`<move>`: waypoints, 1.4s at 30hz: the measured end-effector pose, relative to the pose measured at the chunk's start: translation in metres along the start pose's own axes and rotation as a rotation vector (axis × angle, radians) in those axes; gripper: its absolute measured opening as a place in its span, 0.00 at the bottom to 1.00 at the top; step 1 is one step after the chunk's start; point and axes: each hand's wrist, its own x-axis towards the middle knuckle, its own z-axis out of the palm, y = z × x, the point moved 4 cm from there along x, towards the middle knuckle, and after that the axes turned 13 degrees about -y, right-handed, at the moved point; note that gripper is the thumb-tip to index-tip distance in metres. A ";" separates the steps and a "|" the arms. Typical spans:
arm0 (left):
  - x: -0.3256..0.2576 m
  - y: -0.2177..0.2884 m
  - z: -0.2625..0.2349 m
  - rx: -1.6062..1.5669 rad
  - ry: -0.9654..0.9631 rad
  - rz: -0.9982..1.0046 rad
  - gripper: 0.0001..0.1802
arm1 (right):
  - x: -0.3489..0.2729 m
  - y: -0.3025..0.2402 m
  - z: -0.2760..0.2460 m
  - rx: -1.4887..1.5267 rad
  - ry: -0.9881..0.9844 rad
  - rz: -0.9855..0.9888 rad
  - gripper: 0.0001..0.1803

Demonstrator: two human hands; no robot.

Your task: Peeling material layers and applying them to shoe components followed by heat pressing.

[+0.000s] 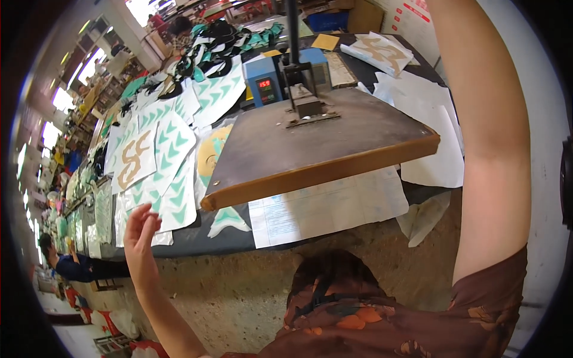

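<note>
"What's nearest us, over on the left?"

"The left hand (pixel 142 231), in front of the white sheet with tan S-shaped pieces (pixel 145 167) and the chevron sheets (pixel 185 149) with their green marks. Its fingers are loosely bent, with nothing in them that I can see."

"And the press?"

"Its plate (pixel 298 155) fills the middle of the frame, over the back part of a printed sheet (pixel 325 209). A white-and-green piece (pixel 229 222) lies just beside its near left corner."

"How would you work it well?"

"I'd take that plate for hot, so I'd keep the left fingers outside its edge, as they are. I'd want the sheet flat, with no fold, and that loose piece well clear before any pressure. Then I'd press evenly."

"The right hand?"

"Can't tell. The right arm (pixel 495 149) runs up the right side and out past the top edge, so whatever the hand grips, if anything, is hidden from us."

"Any writing?"

"Lit red digits on the blue control box (pixel 255 83), upper middle. The printed sheet has faint lines, too small to read. At the upper right, a wall notice (pixel 403 21) carries red blocks. I see no brand."
</note>
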 end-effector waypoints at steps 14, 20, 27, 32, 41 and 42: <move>0.010 0.146 0.216 0.701 0.038 0.976 0.44 | -0.163 -0.080 0.079 -0.288 0.146 -0.223 0.16; -0.027 0.117 0.264 0.942 -0.277 0.812 0.10 | -0.238 -0.103 0.137 -0.073 -0.097 -0.042 0.20; -0.043 0.032 0.310 1.072 -0.846 0.586 0.06 | -0.273 -0.099 0.213 -0.009 -0.564 -0.093 0.11; -0.049 -0.018 0.329 1.094 -0.864 0.468 0.08 | -0.291 -0.086 0.269 0.120 -0.719 -0.198 0.09; -0.050 -0.038 0.333 1.085 -0.765 0.461 0.08 | -0.303 -0.082 0.292 0.163 -0.516 -0.158 0.06; -0.052 -0.043 0.334 1.086 -0.772 0.470 0.08 | -0.305 -0.082 0.295 0.179 -0.497 -0.150 0.05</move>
